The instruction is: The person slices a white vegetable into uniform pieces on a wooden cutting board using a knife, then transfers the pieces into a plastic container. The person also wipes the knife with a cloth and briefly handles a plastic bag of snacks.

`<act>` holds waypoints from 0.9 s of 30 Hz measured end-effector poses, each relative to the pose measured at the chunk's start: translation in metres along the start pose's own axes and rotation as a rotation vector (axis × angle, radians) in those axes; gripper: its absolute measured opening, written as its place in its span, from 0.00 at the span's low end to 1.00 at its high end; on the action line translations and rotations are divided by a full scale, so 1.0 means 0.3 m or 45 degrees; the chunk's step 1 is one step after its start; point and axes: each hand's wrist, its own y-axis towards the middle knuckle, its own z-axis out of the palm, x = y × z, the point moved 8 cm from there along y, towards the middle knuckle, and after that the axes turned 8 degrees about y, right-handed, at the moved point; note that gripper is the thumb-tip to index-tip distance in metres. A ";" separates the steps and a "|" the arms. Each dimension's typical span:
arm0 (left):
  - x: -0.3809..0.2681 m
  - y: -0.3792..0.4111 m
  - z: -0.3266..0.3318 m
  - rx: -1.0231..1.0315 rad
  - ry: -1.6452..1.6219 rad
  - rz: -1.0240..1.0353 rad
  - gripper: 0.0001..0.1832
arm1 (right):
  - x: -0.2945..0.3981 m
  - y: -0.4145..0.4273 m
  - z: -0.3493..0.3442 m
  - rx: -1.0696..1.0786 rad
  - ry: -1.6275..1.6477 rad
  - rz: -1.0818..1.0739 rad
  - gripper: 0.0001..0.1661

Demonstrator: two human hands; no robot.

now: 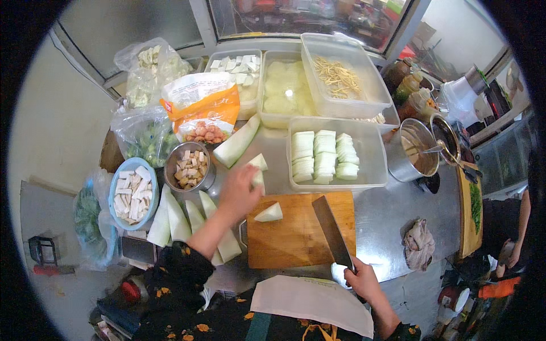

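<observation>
My right hand is closed around the handle of a cleaver. Its broad blade lies over the right part of a wooden cutting board. One pale, peeled chunk of what looks like winter melon sits at the board's upper left. Beyond the board's corner, my left hand is blurred, its fingers at more melon chunks; whether it grips one is unclear. Several long melon wedges lie left of the board, partly behind my left forearm. Another wedge rests farther back.
Behind the board, a clear plastic tub holds stacked melon slices. At left stand a metal bowl of cubes and a blue basket of white strips. Right are a steel pot, a rag and another person's arm.
</observation>
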 end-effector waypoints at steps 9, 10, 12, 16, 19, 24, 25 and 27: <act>0.449 0.308 0.213 0.536 0.369 -0.549 0.33 | 0.009 0.000 0.002 0.011 -0.011 0.046 0.21; 0.452 0.324 0.212 0.507 0.384 -0.545 0.32 | 0.019 -0.003 0.002 0.004 -0.022 0.032 0.22; 0.475 0.317 0.260 0.637 -0.062 -0.630 0.31 | 0.032 -0.007 -0.002 -0.013 -0.047 0.018 0.22; 0.482 0.258 0.325 0.735 -0.593 -0.958 0.28 | 0.050 -0.014 -0.010 -0.045 -0.055 0.001 0.23; 0.463 0.253 0.231 0.564 -0.297 -0.831 0.24 | 0.060 -0.012 -0.004 -0.034 -0.061 -0.041 0.22; 0.294 0.097 -0.114 0.291 -0.470 -0.734 0.16 | 0.045 -0.003 0.014 -0.042 -0.143 -0.198 0.21; 0.257 0.050 -0.161 0.252 -0.710 -0.776 0.14 | 0.040 0.005 0.011 -0.053 -0.155 -0.218 0.22; 0.160 -0.070 -0.252 0.059 -1.287 -0.841 0.12 | 0.065 0.001 0.005 -0.087 -0.151 -0.212 0.20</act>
